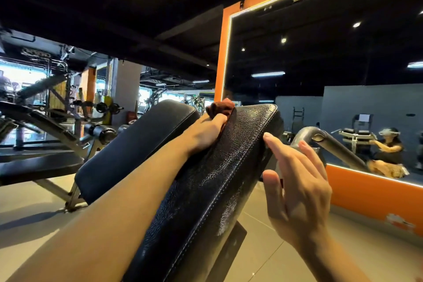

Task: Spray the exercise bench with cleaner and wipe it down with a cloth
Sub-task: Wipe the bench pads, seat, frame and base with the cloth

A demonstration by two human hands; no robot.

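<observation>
Wiping stage of the bench-cleaning task: the left hand (207, 131) pressed a crumpled rust-brown cloth (221, 109) against the upper left edge of the inclined black cracked-leather bench pad (217, 178), its fingers curled over the cloth near the pad's top end. The right hand (295, 181), fingers spread and nearly straight, held nothing; its index fingertip touched the pad's stitched right edge. No spray bottle was visible, so spraying was judged finished. Pale streaks on the pad's lower right flank suggested that area awaited wiping. A second black padded bench (137, 146) stood just beside it, left, and an orange-framed wall mirror (320, 64) behind
</observation>
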